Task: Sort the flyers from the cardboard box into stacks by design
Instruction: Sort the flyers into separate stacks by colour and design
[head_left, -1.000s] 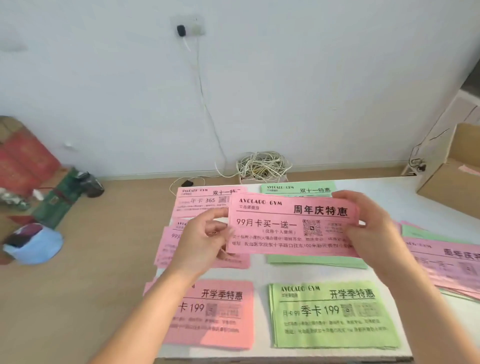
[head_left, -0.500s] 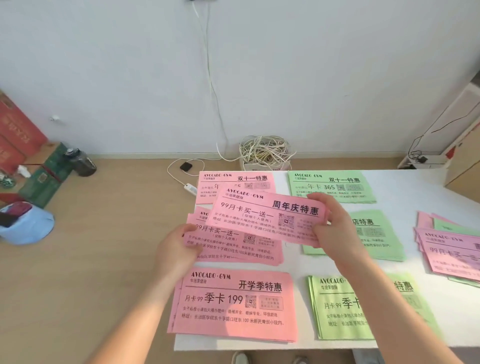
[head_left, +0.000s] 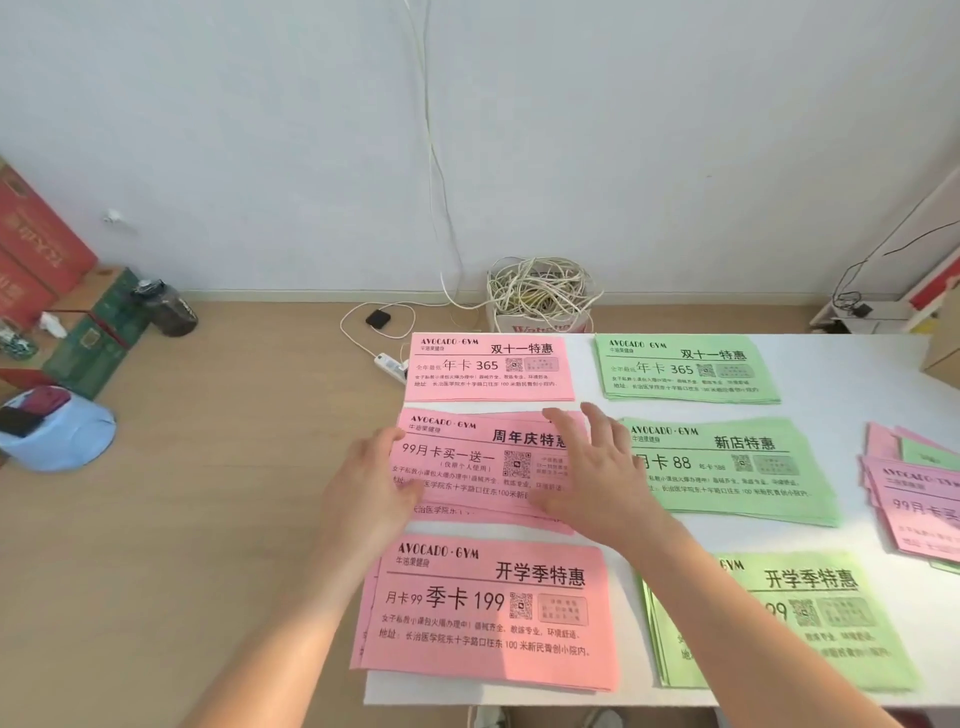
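On my feed the left hand (head_left: 371, 499) lies flat, fingers straight and holding nothing, on the left end of the middle pink stack (head_left: 467, 457). That stack sits on the white desk (head_left: 841, 384) between the far pink stack (head_left: 488, 366) and the near pink stack (head_left: 488, 618). Its long axis runs left to right, headline along the far edge, print upright to me. The top sheet sits slightly askew over those below. The right hand (head_left: 592, 478), fingers spread wide and gripping nothing, presses on the stack's right end. Further right, lying the same way, are the far green stack (head_left: 685, 369), the middle green stack (head_left: 727, 467) and the near green stack (head_left: 831, 623), the last partly under my right forearm. A loose mixed pile (head_left: 919, 504) lies at the frame's right edge.
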